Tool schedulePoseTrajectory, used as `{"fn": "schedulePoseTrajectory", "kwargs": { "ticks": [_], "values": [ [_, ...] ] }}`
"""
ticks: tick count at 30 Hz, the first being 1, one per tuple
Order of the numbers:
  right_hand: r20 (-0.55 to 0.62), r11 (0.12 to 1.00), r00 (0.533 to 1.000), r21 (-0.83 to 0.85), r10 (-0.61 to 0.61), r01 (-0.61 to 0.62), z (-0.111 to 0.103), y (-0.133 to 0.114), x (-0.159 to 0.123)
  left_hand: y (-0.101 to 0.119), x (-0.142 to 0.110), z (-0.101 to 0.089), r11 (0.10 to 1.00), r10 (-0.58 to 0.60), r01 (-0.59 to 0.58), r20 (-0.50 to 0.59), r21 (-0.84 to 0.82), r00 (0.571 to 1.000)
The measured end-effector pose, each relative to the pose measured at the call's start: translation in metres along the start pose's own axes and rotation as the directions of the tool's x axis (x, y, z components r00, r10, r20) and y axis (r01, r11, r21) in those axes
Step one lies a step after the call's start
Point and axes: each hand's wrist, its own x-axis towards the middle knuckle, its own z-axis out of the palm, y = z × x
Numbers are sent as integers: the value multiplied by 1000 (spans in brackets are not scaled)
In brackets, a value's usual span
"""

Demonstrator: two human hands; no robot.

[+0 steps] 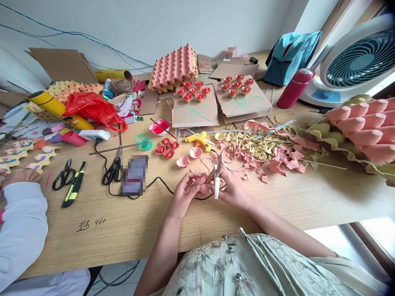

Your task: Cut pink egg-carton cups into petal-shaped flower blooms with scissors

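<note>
My left hand (pixel 184 193) pinches a pink egg-carton cup (pixel 200 178) just above the table near its front edge. Scissors (pixel 216 185) with a white handle are in my right hand (pixel 232 190), right beside the cup, blades pointing up and away from me. Part of the cup is hidden behind my fingers. Just beyond my hands lie two pink cups (pixel 183 162), and a yellow glue gun (pixel 200 139) rests behind them. Several red-edged paper-pulp roses (pixel 167 147) sit to the left of these.
Pink and yellow scraps (pixel 262 152) spread to the right, near stacked egg trays (pixel 364 127). Cardboard sheets (pixel 195 111) bear more roses. Left are a phone (pixel 134 176), black scissors (pixel 112 170), a utility knife (pixel 74 185) and a co-worker's arm (pixel 24 209). A fan (pixel 358 61) stands far right.
</note>
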Motion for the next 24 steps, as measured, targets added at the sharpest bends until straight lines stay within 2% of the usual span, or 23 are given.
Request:
{"fn": "schedulePoseTrajectory", "kwargs": {
  "ticks": [2, 5, 7, 9, 11, 14, 18, 24],
  "values": [
    [-71, 999, 997, 33, 25, -23, 1, 0, 0, -3, 2, 1, 998, 26, -28, -34, -54, 999],
    [-174, 980, 972, 145, 158, -134, 4, -1, 0, -6, 4, 3, 986, 139, -148, -114, -78, 984],
    [-129, 927, 950, 290, 285, -239, 6, -1, 2, -8, 4, 4, 971, 230, -237, -153, -33, 961],
    [-7, 830, 927, 448, 375, -333, 10, 0, 5, -9, 4, 5, 954, 298, -298, -148, 23, 943],
    [84, 733, 910, 565, 406, -379, 13, 0, 8, -9, 4, 6, 942, 333, -327, -113, 70, 936],
    [110, 671, 910, 641, 401, -373, 16, 1, 9, -6, 3, 10, 932, 350, -340, -68, 129, 934],
    [89, 674, 920, 654, 382, -343, 17, 2, 8, -3, 1, 13, 888, 412, -389, -47, 244, 910],
    [75, 791, 946, 531, 314, -305, 13, 7, 2, -1, -3, 7, 744, 525, -472, 23, 473, 851]
  ]
}}
